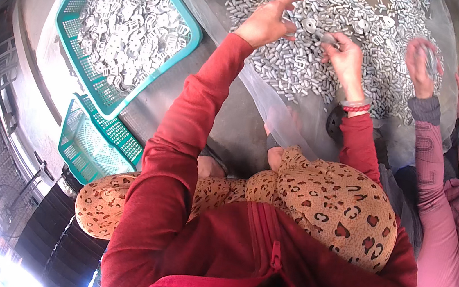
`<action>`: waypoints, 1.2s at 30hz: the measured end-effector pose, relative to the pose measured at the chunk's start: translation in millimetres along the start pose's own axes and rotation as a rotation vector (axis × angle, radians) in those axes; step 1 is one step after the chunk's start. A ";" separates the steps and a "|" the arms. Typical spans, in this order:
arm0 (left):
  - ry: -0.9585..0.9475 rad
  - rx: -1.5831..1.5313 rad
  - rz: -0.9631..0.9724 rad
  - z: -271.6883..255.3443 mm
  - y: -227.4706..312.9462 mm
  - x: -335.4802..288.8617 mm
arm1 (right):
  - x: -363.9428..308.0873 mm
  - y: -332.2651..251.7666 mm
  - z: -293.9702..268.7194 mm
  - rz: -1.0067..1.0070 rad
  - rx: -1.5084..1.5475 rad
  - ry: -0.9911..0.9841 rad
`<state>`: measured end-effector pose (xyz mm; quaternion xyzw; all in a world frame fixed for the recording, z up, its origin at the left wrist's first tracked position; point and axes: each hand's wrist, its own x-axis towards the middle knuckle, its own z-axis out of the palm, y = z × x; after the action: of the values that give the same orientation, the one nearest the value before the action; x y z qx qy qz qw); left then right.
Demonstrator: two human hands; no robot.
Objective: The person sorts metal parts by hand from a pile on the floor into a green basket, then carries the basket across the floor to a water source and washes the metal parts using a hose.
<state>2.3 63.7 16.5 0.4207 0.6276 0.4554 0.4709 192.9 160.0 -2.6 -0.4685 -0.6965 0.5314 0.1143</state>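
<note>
While the right hand [344,57] pinches a grey metal piece [327,38] between thumb and fingers, just above a broad spread of small silvery pellets [286,72], the left hand [269,20] hovers beside it over the same spread, thumb and forefinger wide apart; what its palm hides cannot be told. Flat round metal pieces [309,25] lie among the pellets near both hands. Beneath the spread runs a clear plastic sheet [274,100], its edge slanting toward the person's legs. To the left, a teal basket [196,30] holds a heap of flat metal parts [134,30], and a smaller teal basket [88,144] stands just below it. Leopard-print fabric [337,211] covers the person's lap. At the right, a co-worker in pink sleeves [436,172] grips something grey, blurred, in one hand [422,68].
</note>
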 end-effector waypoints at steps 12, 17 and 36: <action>0.177 0.747 0.082 50.2 11.0 -40.2 | 7.0 -109.3 -10.5 -0.615 0.266 -0.653; 0.036 0.853 0.266 71.5 -19.7 -41.1 | -5.1 -5.0 -33.0 0.187 0.778 -0.235; 0.097 0.191 -0.041 25.3 -2.7 33.5 | 13.3 15.9 -28.0 0.007 0.217 -0.104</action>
<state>19.9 99.6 3.4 0.4282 0.6987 0.4036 0.4070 212.6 188.0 -9.1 -0.4278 -0.6383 0.6275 0.1260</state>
